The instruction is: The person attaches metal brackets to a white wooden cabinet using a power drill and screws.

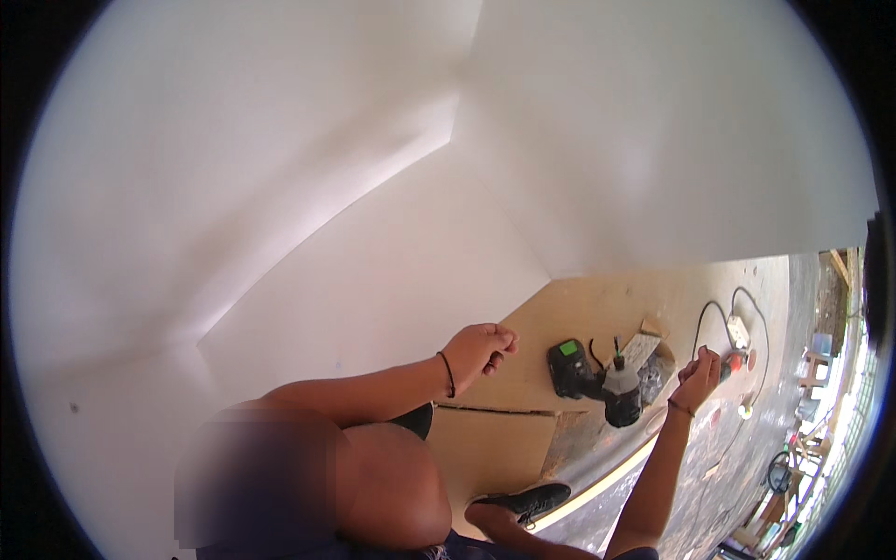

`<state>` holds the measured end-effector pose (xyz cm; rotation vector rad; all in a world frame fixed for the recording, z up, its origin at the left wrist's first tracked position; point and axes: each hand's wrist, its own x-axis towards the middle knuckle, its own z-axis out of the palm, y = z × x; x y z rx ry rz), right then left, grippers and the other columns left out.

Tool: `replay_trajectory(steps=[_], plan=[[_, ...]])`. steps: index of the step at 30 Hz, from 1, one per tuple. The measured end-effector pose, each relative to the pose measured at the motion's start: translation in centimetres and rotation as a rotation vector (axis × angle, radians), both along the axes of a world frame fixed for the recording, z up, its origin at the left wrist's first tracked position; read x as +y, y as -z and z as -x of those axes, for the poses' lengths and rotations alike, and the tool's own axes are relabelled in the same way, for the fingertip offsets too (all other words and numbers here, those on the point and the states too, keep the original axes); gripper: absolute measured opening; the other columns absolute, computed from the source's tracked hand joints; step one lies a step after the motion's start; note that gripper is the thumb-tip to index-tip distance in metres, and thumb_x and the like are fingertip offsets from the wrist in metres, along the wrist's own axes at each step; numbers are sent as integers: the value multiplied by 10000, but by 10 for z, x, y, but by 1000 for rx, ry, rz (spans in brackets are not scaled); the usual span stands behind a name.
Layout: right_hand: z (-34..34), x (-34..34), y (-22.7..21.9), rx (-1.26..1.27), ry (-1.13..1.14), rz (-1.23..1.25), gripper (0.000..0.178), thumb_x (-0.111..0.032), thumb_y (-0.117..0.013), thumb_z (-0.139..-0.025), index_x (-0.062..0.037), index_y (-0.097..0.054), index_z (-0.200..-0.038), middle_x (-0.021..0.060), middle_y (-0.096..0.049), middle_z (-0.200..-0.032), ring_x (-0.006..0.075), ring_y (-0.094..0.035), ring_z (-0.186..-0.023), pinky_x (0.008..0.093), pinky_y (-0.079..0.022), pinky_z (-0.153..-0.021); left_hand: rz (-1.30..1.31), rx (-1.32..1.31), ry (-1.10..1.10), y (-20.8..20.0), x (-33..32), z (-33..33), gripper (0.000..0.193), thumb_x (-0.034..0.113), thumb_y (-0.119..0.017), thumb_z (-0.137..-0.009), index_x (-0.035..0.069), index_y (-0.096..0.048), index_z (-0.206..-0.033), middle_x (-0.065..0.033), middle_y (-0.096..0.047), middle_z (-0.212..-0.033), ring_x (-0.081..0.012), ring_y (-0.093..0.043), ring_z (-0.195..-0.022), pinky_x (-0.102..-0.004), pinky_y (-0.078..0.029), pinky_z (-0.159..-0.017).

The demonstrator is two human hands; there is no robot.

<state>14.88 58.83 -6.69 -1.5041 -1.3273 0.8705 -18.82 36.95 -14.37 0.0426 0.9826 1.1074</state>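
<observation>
My left hand (483,350), a dark band at its wrist, hovers over the plywood edge beside the white panel (411,261). Its fingers are curled closed, and what they hold, if anything, does not show. Farther right, my right hand (700,378) is raised with fingers pinched together; anything between them is too small to make out. Between the two hands a cordless drill driver (597,381) lies on the plywood (523,350), its bit pointing up and neither hand touching it. Next to it sits an opened cardboard box (651,329) with clear plastic.
White panels (653,140) rise as walls on the left, ahead and right. Past my right hand lie a red-orange tool (737,362), a white power strip (738,331) and a looping black cable (702,313). A black shoe (537,501) stands near the plywood's edge.
</observation>
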Motion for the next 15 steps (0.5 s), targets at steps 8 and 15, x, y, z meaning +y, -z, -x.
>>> replay_trajectory(steps=[8, 15], plan=[[209, -118, -23, -472, -850, -85, 56, -77, -651, -821, -22, -651, -823, 74, -507, -545, 84, -444, -479, 264, -373, -461, -162, -197, -64, -7, 12, -7, 284, 310, -515, -969, 50, -595, -1053, 14, -550, -827, -76, -472, -667, -228, -399, -573], [234, -131, 25, -350, -705, -53, 75, -88, -647, -833, -15, -639, -843, 68, -497, -513, 105, -444, -432, 272, -376, -438, -116, -89, -240, 2, 12, 6, 244, 264, -530, -950, 38, -621, -962, 19, -570, -841, -65, -485, -666, -216, -389, -561]])
